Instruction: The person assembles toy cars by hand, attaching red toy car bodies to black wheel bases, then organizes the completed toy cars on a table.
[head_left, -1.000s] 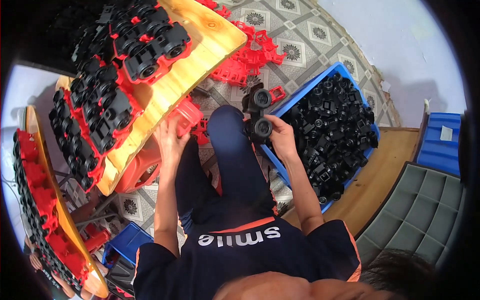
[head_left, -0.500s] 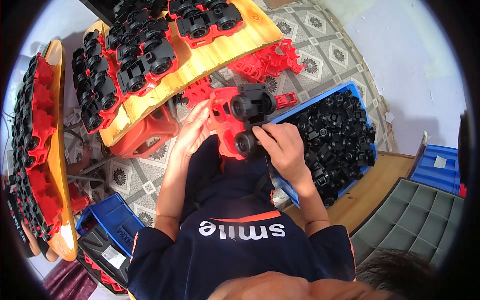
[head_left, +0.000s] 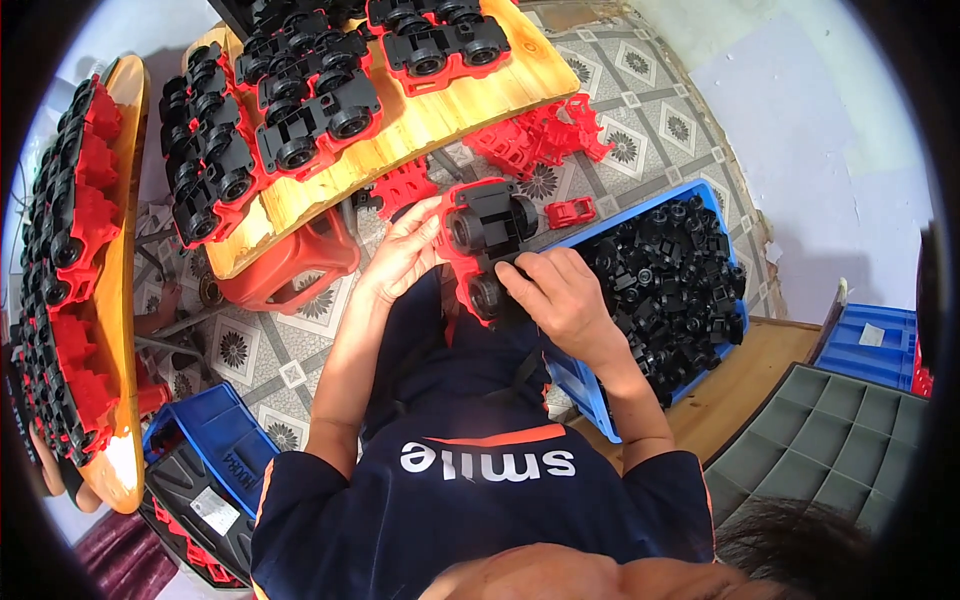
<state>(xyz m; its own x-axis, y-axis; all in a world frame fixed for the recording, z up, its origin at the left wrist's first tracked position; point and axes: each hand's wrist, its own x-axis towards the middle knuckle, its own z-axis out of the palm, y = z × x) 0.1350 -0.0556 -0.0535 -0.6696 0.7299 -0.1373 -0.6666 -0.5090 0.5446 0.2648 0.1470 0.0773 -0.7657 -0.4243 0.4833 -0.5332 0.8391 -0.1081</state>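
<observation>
Above my lap a red plastic toy car body (head_left: 463, 268) is held in the air, with a black wheeled chassis (head_left: 487, 222) set against it. My left hand (head_left: 402, 252) grips the red body at its left edge, thumb and fingers closed round it. On the other side my right hand (head_left: 562, 300) has its fingers bent and pressed against the black chassis near the lower wheel (head_left: 486, 294). The fingertips of my right hand are partly hidden. Whether the chassis is fully seated in the body cannot be made out.
A blue crate (head_left: 722, 200) full of black chassis stands at my right. Ahead, a wooden board (head_left: 450, 120) carries rows of red-and-black cars; another loaded board (head_left: 125, 300) is at the left. Red bodies (head_left: 540, 135) lie on the tiled floor beside a red stool (head_left: 290, 270).
The car body has tilted, showing more of the black underside and less of the red side. Both hands stay on it, the right still pressing at the chassis. The whole view has shifted slightly.
</observation>
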